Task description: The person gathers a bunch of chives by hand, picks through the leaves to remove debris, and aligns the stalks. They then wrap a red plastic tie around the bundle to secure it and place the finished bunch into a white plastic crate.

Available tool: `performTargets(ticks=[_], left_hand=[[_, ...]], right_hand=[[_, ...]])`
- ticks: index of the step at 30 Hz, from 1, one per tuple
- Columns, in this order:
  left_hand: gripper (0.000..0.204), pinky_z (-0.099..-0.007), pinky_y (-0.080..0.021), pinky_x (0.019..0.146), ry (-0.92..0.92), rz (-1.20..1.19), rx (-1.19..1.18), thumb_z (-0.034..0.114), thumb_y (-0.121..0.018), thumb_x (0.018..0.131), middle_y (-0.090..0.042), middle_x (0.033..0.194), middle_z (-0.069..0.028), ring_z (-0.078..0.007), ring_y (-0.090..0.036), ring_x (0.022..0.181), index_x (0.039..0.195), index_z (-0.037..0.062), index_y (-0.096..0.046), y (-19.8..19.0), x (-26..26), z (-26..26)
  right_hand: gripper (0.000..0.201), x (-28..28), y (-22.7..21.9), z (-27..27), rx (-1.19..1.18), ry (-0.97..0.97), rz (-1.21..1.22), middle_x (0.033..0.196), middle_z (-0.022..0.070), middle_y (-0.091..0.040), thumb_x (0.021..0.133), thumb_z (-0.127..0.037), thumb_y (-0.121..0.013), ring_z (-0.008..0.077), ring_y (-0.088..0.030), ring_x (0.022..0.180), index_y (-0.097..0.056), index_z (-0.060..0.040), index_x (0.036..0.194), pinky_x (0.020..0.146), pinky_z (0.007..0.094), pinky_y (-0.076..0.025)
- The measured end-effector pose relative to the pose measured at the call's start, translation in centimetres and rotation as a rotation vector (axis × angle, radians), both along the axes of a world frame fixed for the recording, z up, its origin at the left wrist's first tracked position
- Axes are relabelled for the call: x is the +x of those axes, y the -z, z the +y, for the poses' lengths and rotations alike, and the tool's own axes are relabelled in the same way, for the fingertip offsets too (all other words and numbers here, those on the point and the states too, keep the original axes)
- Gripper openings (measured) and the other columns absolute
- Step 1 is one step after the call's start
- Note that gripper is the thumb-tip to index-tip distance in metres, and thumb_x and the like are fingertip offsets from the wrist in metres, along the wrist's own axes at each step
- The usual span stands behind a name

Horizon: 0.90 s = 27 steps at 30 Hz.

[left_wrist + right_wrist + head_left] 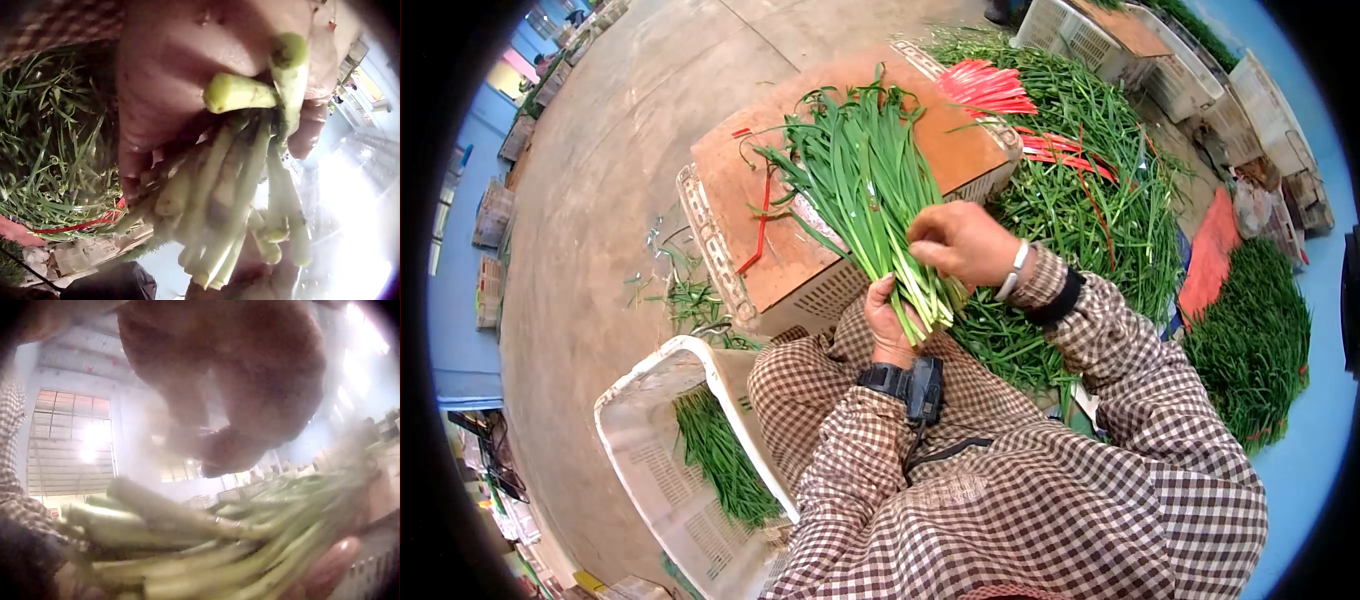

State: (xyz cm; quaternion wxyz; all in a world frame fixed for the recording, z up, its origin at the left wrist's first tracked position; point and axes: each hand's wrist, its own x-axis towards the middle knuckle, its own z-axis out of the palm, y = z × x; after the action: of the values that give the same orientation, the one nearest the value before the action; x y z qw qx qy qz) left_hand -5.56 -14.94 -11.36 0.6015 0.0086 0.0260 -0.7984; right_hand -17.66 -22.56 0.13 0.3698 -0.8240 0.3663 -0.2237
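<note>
My left hand [890, 325] grips a bunch of garlic chives [865, 165] near its pale stem ends, with the thumb across the stems. The leaves fan out over a brown board [800, 90] on an upturned crate. In the left wrist view the cut stem ends [215, 231] jut from the grip, and two thicker ends [240, 94] stick out across the palm. Just above the stems, my right hand [970, 243] has its fingers curled and thumb drawn in. The right wrist view shows nothing clearly between its fingertips [225, 459], which hover over the stems [206, 550].
A large heap of loose greens [1090, 210] lies right of the board. Red ties [985, 88] sit on the board's far corner, and a red strip [760, 225] lies at its left. A white crate [660, 380] holding chives [720, 455] stands by my left knee.
</note>
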Motion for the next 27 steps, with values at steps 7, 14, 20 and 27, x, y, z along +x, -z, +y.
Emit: performTargets(ticks=[7,14,20,27], left_hand=[[0.042,-0.0499,-0.048,0.086,-0.092,-0.178,0.151,0.021,-0.046,0.083,-0.054,0.115,-0.0180,-0.0335,-0.055,0.102,0.118,-0.0007,-0.046,1.1,0.0,-0.1],[0.038,-0.0464,-0.047,0.089,-0.074,-0.318,0.250,0.018,-0.045,0.084,-0.057,0.111,-0.0166,-0.0328,-0.057,0.100,0.117,-0.0009,-0.047,0.6,-0.6,-0.2],[0.034,-0.0466,-0.052,0.080,-0.031,-0.245,0.145,0.025,-0.043,0.090,-0.058,0.107,-0.0135,-0.0288,-0.059,0.095,0.115,0.0027,-0.049,-0.1,-0.9,-0.2],[0.039,-0.0456,-0.048,0.088,-0.074,-0.165,0.058,0.029,-0.045,0.090,-0.054,0.118,-0.0120,-0.0282,-0.055,0.104,0.124,0.0105,-0.047,0.7,-0.8,-0.5]], right_hand=[[0.029,1.9,2.0,-0.8,-0.084,0.144,0.262,0.065,0.0170,-0.059,0.076,-0.029,-0.064,0.0333,-0.058,0.062,-0.059,-0.0006,0.072,0.057,0.0412,-0.046],[0.028,3.2,4.3,-3.0,-0.022,0.196,0.304,0.065,0.0193,-0.058,0.069,-0.027,-0.064,0.0360,-0.058,0.063,-0.058,-0.0001,0.064,0.060,0.0430,-0.046],[0.017,1.5,4.4,-1.3,0.023,0.343,-0.100,0.064,0.0140,-0.059,0.069,-0.015,-0.065,0.0265,-0.058,0.059,-0.058,0.0003,0.068,0.057,0.0361,-0.047],[0.011,0.0,1.1,1.6,0.507,0.179,-0.483,0.066,0.0022,-0.057,0.083,-0.008,-0.057,0.0058,-0.052,0.052,-0.049,-0.0005,0.080,0.045,0.0204,-0.041]])
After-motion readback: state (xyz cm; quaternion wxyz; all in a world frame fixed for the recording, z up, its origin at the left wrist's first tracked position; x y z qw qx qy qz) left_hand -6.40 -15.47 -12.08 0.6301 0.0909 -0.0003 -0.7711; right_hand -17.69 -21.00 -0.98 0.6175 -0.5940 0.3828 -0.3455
